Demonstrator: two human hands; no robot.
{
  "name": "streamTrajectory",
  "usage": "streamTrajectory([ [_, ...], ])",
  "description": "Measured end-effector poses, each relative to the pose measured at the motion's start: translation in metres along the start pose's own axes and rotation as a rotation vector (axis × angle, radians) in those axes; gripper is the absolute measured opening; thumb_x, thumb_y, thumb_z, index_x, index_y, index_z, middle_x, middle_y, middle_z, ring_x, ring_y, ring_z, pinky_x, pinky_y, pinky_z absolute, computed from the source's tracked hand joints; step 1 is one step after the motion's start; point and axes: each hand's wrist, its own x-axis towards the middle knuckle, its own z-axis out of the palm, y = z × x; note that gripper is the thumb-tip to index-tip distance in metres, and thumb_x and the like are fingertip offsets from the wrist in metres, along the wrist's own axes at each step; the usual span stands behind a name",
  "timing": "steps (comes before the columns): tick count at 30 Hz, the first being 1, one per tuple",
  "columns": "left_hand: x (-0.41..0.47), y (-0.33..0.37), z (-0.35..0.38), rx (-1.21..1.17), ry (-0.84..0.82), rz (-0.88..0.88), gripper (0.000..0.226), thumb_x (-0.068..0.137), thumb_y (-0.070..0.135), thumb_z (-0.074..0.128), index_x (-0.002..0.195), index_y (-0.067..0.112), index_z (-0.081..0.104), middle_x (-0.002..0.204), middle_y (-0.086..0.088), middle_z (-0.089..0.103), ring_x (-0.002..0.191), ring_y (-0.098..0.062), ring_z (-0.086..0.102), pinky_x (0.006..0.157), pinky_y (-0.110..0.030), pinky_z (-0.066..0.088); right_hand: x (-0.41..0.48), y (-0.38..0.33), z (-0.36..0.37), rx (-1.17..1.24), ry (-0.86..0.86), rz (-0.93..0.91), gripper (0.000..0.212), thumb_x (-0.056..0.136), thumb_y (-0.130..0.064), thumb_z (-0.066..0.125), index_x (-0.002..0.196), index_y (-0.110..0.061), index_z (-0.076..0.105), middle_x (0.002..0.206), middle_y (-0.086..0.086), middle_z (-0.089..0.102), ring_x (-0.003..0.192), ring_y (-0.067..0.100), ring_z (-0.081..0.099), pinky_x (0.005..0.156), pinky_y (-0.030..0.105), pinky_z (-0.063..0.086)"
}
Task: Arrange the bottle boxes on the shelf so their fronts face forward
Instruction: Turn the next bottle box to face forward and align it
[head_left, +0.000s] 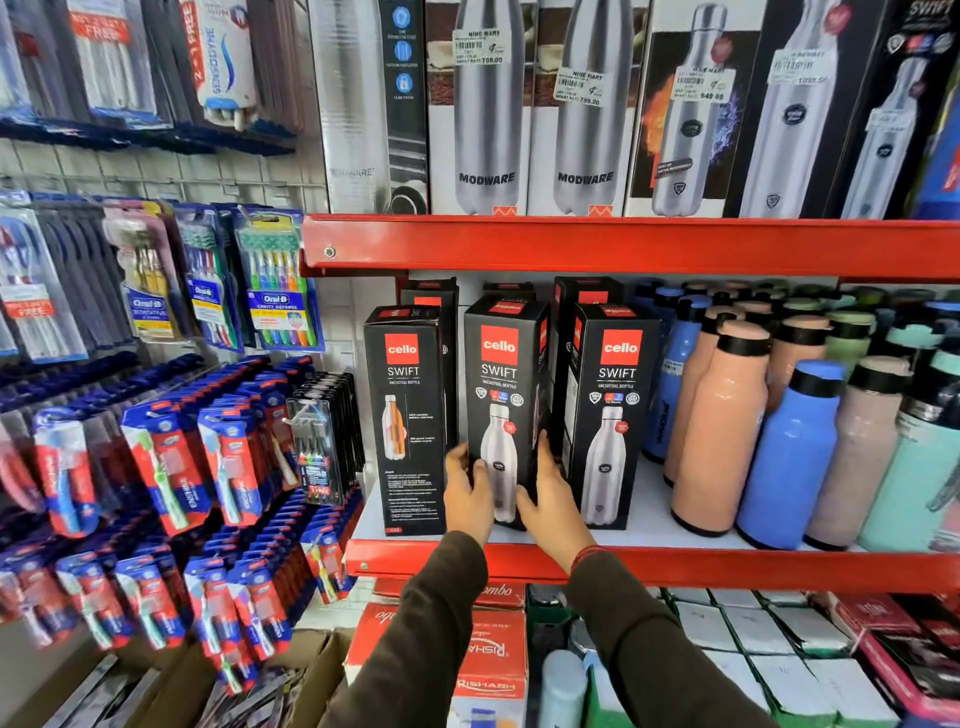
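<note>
Three black Cello Swift bottle boxes stand in the front row on the white middle shelf (649, 525). The middle box (504, 384) shows its front with a steel bottle picture. My left hand (467, 491) grips its lower left edge and my right hand (553, 499) grips its lower right side. The left box (408, 415) shows a panel with a small orange cutaway bottle and text. The right box (613, 410) faces forward, untouched. More black boxes (587, 293) stand behind them, mostly hidden.
Loose coloured bottles (789, 457) crowd the shelf to the right. The red shelf lip (727, 569) runs below my wrists. Taller Modware bottle boxes (485, 114) fill the upper shelf. Toothbrush packs (218, 457) hang on the left. Red and white cartons (488, 654) sit below.
</note>
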Motion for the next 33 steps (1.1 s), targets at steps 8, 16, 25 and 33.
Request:
streamTrajectory([
  [8,-0.008,-0.003,-0.001,0.070,0.041,0.065,0.031,0.097,0.015,0.050,0.128,0.014,0.047,0.112,0.002,0.058,0.106,-0.014,0.056,0.093,-0.025,0.040,0.005,0.009,0.004,0.011,0.074,0.050,0.072,0.094,-0.004,0.050,0.154,-0.021,0.014,0.143,0.018,0.051,0.129,0.029,0.053,0.111,0.036,0.039],
  [16,-0.015,-0.003,0.001,0.095,0.062,0.087,0.028,0.097,0.011,0.051,0.125,0.012,0.048,0.115,0.004,0.057,0.108,-0.013,0.055,0.095,-0.026,0.040,-0.001,0.012,0.007,0.071,0.121,0.043,0.064,0.096,0.000,0.047,0.152,-0.018,0.022,0.152,0.008,0.042,0.140,0.018,0.040,0.107,0.015,0.022],
  [25,-0.017,-0.003,0.001,0.105,-0.018,0.071,0.039,0.098,0.011,0.048,0.136,0.012,0.040,0.136,-0.006,0.056,0.123,-0.016,0.052,0.100,-0.024,0.036,0.000,0.012,0.014,0.106,0.215,0.125,0.061,0.094,-0.003,0.050,0.149,-0.023,0.034,0.133,0.012,0.061,0.123,0.025,0.058,0.097,0.022,0.038],
  [33,-0.026,0.003,-0.006,0.174,-0.081,0.192,0.051,0.100,0.015,0.044,0.149,0.012,0.028,0.154,-0.008,0.038,0.144,-0.019,0.035,0.118,-0.029,0.027,-0.012,0.013,0.011,0.130,0.364,0.081,0.039,0.096,-0.011,0.050,0.135,-0.014,0.050,0.128,0.010,0.058,0.112,0.018,0.058,0.094,0.020,0.044],
])
